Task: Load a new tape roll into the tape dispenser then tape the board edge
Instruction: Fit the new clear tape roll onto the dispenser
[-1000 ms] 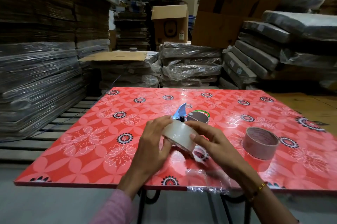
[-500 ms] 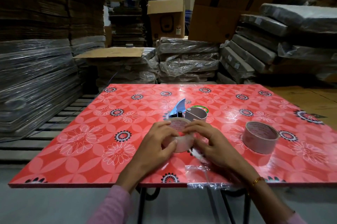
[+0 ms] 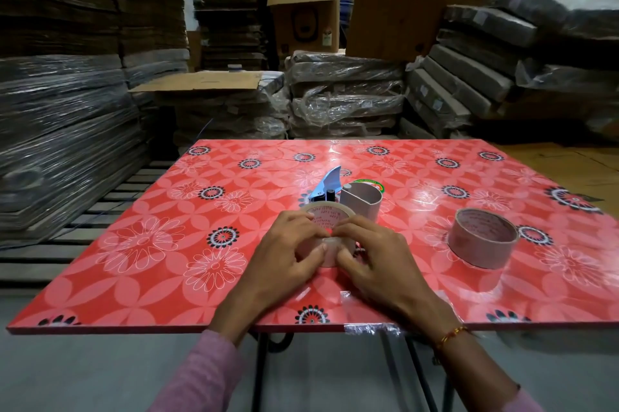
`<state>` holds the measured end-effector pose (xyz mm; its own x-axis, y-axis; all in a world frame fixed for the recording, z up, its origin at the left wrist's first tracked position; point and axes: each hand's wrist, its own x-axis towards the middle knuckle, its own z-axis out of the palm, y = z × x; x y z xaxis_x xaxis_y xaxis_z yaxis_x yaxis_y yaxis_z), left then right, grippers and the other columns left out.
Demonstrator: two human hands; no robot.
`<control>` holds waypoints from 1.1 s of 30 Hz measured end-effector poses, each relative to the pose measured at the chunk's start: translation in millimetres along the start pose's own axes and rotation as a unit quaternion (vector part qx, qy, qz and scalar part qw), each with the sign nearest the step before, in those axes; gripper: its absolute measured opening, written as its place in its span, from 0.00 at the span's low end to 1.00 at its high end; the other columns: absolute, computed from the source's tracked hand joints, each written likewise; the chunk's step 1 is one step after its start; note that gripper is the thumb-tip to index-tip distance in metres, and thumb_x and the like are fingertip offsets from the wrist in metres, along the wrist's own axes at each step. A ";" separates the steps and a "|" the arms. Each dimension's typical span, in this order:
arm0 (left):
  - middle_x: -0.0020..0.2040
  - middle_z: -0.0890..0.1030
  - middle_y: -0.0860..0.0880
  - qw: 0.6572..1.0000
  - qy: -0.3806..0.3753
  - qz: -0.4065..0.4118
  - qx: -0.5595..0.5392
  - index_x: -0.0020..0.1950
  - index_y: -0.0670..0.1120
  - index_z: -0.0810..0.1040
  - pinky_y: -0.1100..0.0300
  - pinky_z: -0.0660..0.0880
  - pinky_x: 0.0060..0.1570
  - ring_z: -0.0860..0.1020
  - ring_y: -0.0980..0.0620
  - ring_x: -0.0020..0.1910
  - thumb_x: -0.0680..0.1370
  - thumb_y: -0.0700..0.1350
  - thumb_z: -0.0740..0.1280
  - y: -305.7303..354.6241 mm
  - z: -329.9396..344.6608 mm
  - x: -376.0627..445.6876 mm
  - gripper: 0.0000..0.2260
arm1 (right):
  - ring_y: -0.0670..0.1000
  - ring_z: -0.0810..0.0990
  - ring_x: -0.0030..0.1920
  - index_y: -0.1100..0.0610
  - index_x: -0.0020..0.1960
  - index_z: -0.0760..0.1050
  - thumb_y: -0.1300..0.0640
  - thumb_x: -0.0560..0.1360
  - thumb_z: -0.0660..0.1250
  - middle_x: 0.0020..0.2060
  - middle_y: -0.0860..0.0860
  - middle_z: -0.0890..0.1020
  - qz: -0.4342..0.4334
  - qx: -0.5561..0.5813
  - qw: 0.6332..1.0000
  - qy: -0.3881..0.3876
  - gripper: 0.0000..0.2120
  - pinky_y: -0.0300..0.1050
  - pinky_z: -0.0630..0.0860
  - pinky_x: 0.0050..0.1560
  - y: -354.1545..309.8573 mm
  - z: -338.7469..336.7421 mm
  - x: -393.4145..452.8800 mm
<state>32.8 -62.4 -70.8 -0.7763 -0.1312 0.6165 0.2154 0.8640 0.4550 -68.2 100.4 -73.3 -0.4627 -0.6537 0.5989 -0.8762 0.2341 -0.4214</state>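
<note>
A clear tape roll (image 3: 327,214) with a printed cardboard core lies flat on the red flowered board (image 3: 160,244). My left hand (image 3: 288,251) grips its left side and my right hand (image 3: 371,254) grips its right side, with both thumbs pressed on the roll's near wall. Just behind the roll lies the tape dispenser (image 3: 330,184), with a light blue handle and a grey rounded body (image 3: 362,204). A second tape roll (image 3: 482,237) stands on the board to the right. Crumpled clear tape (image 3: 371,328) clings to the board's near edge.
The board sits on a black metal stand (image 3: 268,364) over a grey floor. Wrapped stacks of flat cardboard (image 3: 60,130) rise at the left and behind. Wrapped bundles (image 3: 345,100) and cardboard boxes (image 3: 304,16) stand beyond the board's far edge.
Both hands have brought the clear tape roll down from a tilted hold in the air to lie flat on the board, and the thumbs now press on its near wall.
</note>
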 end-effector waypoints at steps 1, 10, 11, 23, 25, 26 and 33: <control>0.49 0.79 0.57 1.000 -0.001 0.001 0.002 0.52 0.47 0.83 0.66 0.67 0.61 0.73 0.53 0.62 0.74 0.51 0.64 -0.4 0.2 0.3 0.13 | 0.47 0.82 0.47 0.50 0.50 0.81 0.49 0.72 0.63 0.51 0.41 0.83 0.001 0.001 1.000 0.002 0.12 0.50 0.79 0.45 -0.5 0.0 -0.1; 0.47 0.80 0.56 1.000 -0.008 0.007 0.008 0.52 0.47 0.84 0.59 0.71 0.57 0.74 0.51 0.58 0.75 0.51 0.65 0.1 -0.7 0.4 0.13 | 0.50 0.82 0.41 0.53 0.46 0.82 0.47 0.72 0.62 0.45 0.44 0.83 0.005 -0.013 1.000 0.012 0.13 0.52 0.78 0.39 -4.2 1.9 1.2; 0.47 0.80 0.56 1.000 -0.007 0.006 0.007 0.52 0.47 0.84 0.58 0.71 0.57 0.73 0.52 0.57 0.75 0.51 0.65 -0.3 -0.6 0.4 0.13 | 0.50 0.82 0.41 0.53 0.47 0.82 0.47 0.72 0.62 0.46 0.44 0.83 0.004 -0.012 1.000 0.011 0.13 0.52 0.78 0.39 -4.0 2.0 1.2; 0.48 0.80 0.63 0.997 0.013 0.005 0.075 0.52 0.54 0.83 0.50 0.66 0.52 0.73 0.55 0.52 0.76 0.56 0.63 2.8 1.4 -1.4 0.12 | 0.43 0.81 0.57 0.51 0.62 0.78 0.59 0.73 0.58 0.60 0.44 0.81 0.058 0.118 0.991 0.025 0.20 0.41 0.81 0.49 0.6 -5.8 -4.3; 0.48 0.78 0.66 0.996 0.050 -0.009 0.077 0.51 0.55 0.82 0.51 0.62 0.50 0.73 0.56 0.49 0.77 0.56 0.62 2.4 0.4 -1.9 0.11 | 0.43 0.82 0.59 0.49 0.65 0.75 0.64 0.77 0.61 0.61 0.43 0.79 0.106 0.182 0.977 0.041 0.18 0.35 0.80 0.45 1.8 -8.3 -4.4; 0.47 0.78 0.66 0.996 0.072 -0.031 0.042 0.51 0.54 0.81 0.52 0.64 0.50 0.74 0.56 0.47 0.77 0.55 0.63 2.2 -1.8 -2.2 0.10 | 0.43 0.82 0.58 0.49 0.65 0.74 0.63 0.79 0.64 0.62 0.43 0.79 0.127 0.203 0.970 0.048 0.17 0.33 0.79 0.44 2.0 -10.1 -4.2; 0.45 0.80 0.43 0.878 0.108 -0.252 -0.392 0.50 0.38 0.77 0.52 0.82 0.42 0.80 0.45 0.46 0.81 0.42 0.65 17.9 -8.9 -6.8 0.07 | 0.41 0.76 0.67 0.40 0.73 0.66 0.45 0.74 0.72 0.69 0.40 0.74 0.111 0.239 0.963 -0.055 0.30 0.48 0.79 0.62 3.5 -6.1 -0.3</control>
<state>47.2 -50.4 -61.1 -0.7780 -0.5629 0.2791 0.2836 0.0818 0.9554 -72.0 105.8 -70.8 -0.5917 -0.7040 0.3927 -0.5821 0.0362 -0.8123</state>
